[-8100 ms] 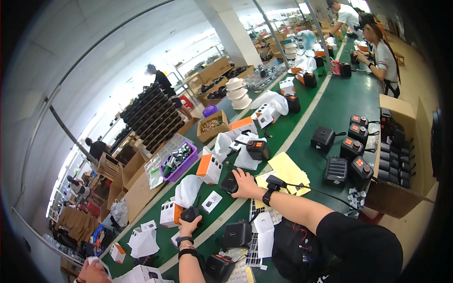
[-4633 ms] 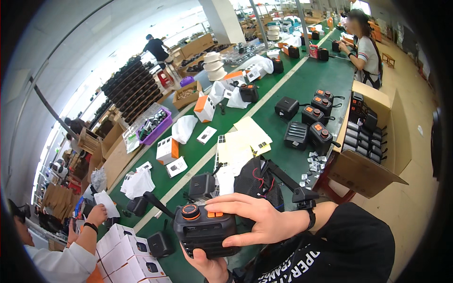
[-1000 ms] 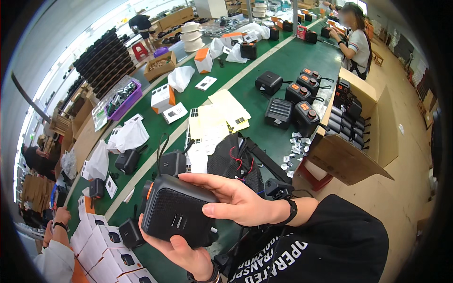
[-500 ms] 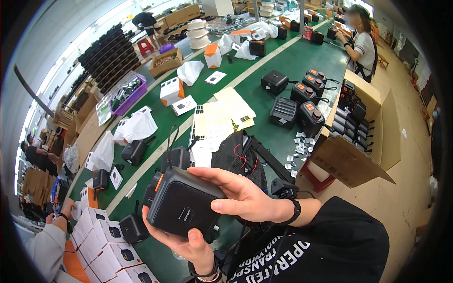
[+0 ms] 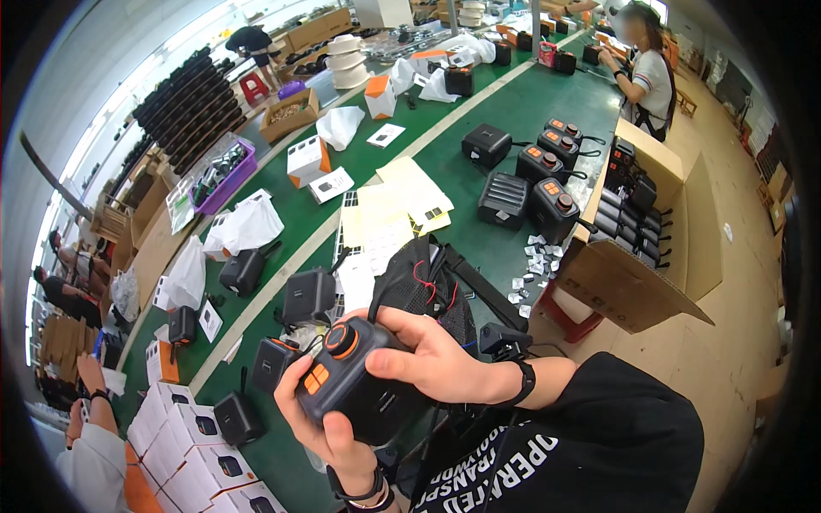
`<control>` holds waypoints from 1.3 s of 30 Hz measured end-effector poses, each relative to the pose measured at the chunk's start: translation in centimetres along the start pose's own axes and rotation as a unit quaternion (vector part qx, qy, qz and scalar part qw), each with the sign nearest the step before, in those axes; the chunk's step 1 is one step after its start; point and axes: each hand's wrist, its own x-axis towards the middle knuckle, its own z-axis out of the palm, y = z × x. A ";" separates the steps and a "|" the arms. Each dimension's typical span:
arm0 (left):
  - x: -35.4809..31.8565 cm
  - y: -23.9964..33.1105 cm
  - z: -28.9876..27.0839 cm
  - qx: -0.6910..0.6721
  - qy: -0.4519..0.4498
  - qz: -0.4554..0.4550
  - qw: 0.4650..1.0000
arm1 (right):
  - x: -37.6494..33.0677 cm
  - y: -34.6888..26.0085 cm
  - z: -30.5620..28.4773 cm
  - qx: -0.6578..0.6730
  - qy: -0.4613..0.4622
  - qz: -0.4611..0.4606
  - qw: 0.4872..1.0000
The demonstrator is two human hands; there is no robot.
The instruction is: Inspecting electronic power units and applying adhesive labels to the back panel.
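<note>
I hold a black portable speaker [image 5: 376, 395] up over the near edge of the table. Its top tilts toward me, showing orange buttons and an orange-ringed knob. My left hand [image 5: 329, 440] is closed around its left end and underside, fingers behind and thumb in front. My right hand [image 5: 432, 359] grips the other end, with the thumb across the top edge. A dark strap loop rises behind the knob. Just beyond stand another black speaker with orange buttons [image 5: 272, 363] and a black boxy unit [image 5: 308, 296]. A black mesh bag [image 5: 428, 278] lies past my right hand.
Stacked white boxes [image 5: 201, 445] stand at lower left, near another person's hands [image 5: 90, 385]. More speakers [image 5: 554, 209] and small white packets [image 5: 534, 261] sit at right beside an open carton [image 5: 633, 282]. Yellow sheets [image 5: 406, 201] lie mid-table. A co-worker [image 5: 650, 73] is at the far right.
The speaker has turned in my hands: its front grille faced me, and now its top with knob and buttons shows. Both hands still hold it. The other person's hands at left have moved slightly.
</note>
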 end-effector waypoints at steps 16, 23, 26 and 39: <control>-0.6 0.1 0.4 -0.066 -0.056 -0.013 0.996 | 0.7 -0.4 -0.4 0.104 0.104 0.057 0.987; -0.3 0.0 -0.8 -0.100 -0.030 -0.092 0.990 | 0.6 -0.3 -1.4 0.057 -0.025 0.030 0.998; -0.2 0.0 -0.4 -0.081 -0.030 -0.068 0.994 | 0.6 -0.4 -1.5 0.062 -0.043 0.043 0.996; -0.2 0.2 -1.3 -0.073 -0.038 -0.034 0.996 | -0.5 -1.1 -0.9 0.071 -0.047 0.025 0.996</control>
